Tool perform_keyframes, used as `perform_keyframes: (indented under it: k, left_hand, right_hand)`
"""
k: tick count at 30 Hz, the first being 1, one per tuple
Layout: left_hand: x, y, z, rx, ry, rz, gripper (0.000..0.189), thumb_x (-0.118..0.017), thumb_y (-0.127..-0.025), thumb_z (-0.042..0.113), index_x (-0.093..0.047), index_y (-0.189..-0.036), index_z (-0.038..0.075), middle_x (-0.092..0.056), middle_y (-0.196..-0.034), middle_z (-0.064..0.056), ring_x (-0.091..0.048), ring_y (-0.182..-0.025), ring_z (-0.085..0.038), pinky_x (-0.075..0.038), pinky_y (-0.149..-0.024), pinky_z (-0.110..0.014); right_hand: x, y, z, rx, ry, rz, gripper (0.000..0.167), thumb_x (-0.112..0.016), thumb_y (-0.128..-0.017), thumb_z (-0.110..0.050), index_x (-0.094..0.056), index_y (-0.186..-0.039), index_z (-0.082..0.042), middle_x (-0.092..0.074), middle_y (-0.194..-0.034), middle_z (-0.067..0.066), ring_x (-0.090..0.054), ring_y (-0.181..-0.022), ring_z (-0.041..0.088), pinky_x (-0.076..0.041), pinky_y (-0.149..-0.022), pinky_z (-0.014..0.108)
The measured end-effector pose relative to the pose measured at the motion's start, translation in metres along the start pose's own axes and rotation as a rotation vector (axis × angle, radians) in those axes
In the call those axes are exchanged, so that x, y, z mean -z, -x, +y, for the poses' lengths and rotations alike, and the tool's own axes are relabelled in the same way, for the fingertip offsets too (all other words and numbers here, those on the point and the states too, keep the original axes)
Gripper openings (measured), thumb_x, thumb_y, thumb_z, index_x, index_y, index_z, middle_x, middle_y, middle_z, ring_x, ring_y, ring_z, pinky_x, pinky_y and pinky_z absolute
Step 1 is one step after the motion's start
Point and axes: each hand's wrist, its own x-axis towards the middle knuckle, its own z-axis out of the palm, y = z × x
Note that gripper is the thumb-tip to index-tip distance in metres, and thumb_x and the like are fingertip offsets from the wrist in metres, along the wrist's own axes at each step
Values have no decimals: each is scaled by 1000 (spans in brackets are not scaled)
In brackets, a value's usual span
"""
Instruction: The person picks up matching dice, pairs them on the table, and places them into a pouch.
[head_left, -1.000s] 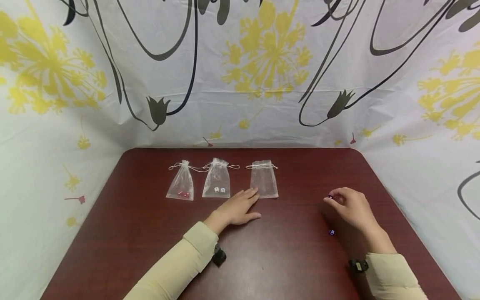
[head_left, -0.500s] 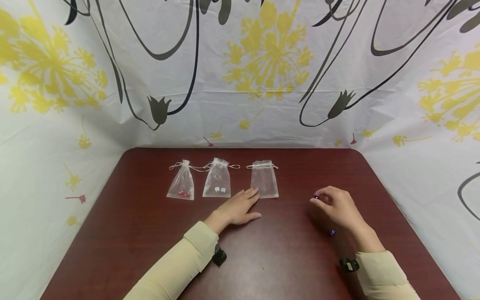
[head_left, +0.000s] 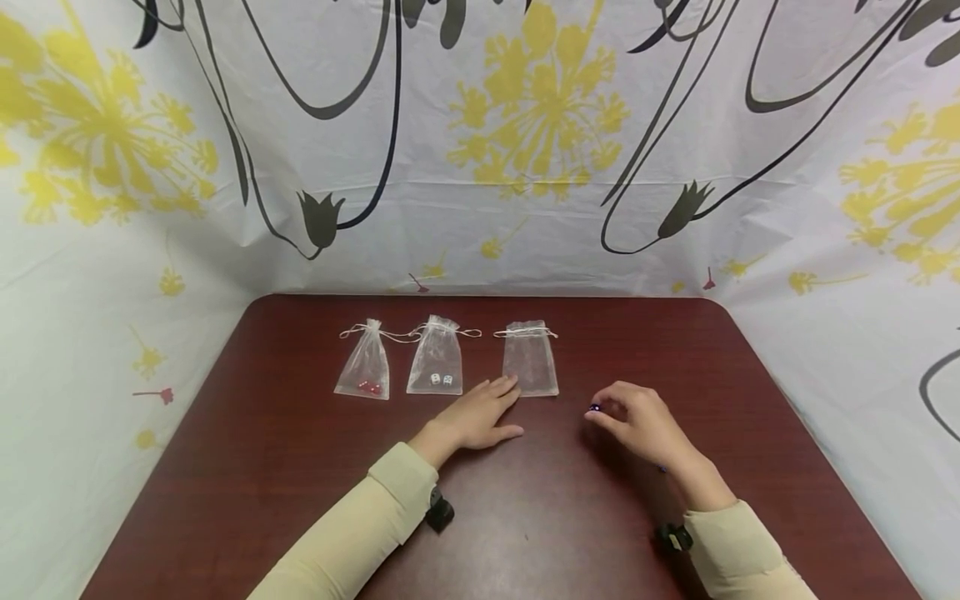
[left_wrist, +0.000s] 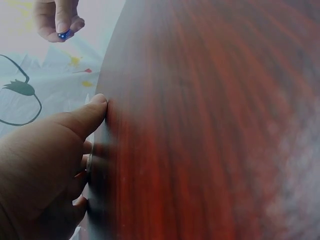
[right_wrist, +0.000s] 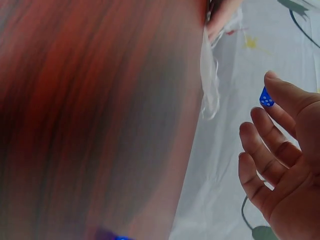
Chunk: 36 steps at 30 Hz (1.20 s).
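Observation:
My right hand (head_left: 641,421) is raised over the table, pinching a blue die (right_wrist: 266,98) with white pips between thumb and forefinger. The other fingers are loosely bent in the right wrist view. My left hand (head_left: 476,417) lies flat, fingers straight, its fingertips at the lower left corner of a sheer white drawstring bag (head_left: 530,358). Nothing shows inside that bag. Another blue die (head_left: 662,468) rests on the table, mostly hidden behind my right forearm in the head view.
Left of that bag lie two more sheer bags: the middle one (head_left: 437,354) holds two white dice (head_left: 436,379), the leftmost one (head_left: 362,367) red dice (head_left: 370,387). The dark red wooden table (head_left: 300,483) ends at a patterned cloth (head_left: 420,208) behind.
My right hand has moved left with the blue die, toward the rightmost bag, its forearm now partly covering the die on the table. My left hand and the bags have stayed put.

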Motion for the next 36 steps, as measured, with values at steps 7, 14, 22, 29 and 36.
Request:
perform_keyframes:
  k: [7, 14, 22, 29, 36]
  left_hand:
    - [0, 0, 0, -1, 2, 0, 72, -54, -103, 49, -38, -155, 3, -26, -165, -12, -22, -153, -27, -17, -124, -42]
    - [0, -1, 0, 0, -1, 4, 71, -55, -102, 49, -39, -155, 4, -26, -165, -12, -22, -153, -26, -17, -124, -42]
    - [0, -1, 0, -1, 7, 5, 72, -56, -102, 50, -39, -155, 3, -26, -165, -13, -22, -153, -27, -17, -124, -42]
    - [0, 0, 0, -3, 4, 16, 71, -57, -102, 48, -40, -154, 3, -28, -164, -13, -24, -152, -27, -18, -124, -43]
    - [-1, 0, -1, -2, -3, 19, 71, -57, -102, 48, -41, -154, 3, -28, -164, -14, -25, -152, -28, -20, -124, -44]
  right_hand:
    - [-9, -6, -12, 21, -37, -11, 17, -87, -80, -13, -73, -90, -13, -57, -77, -12, -52, -65, 11, -44, -58, 24]
    - [-17, -12, -28, 35, -66, -48, 16, -86, -82, -14, -73, -92, -14, -64, -83, -10, -56, -69, 7, -48, -61, 26]
    - [-33, -17, -47, 90, -131, -93, 16, -84, -84, -15, -74, -95, -9, -68, -88, -8, -63, -75, 2, -55, -64, 30]
    - [-43, -20, -61, 126, -168, -129, 14, -83, -85, -17, -73, -94, -12, -68, -89, -7, -61, -74, 0, -55, -64, 29]
    - [-53, -22, -70, 152, -158, -160, 14, -82, -87, -20, -74, -95, -12, -69, -90, -7, -63, -75, 2, -54, -65, 26]
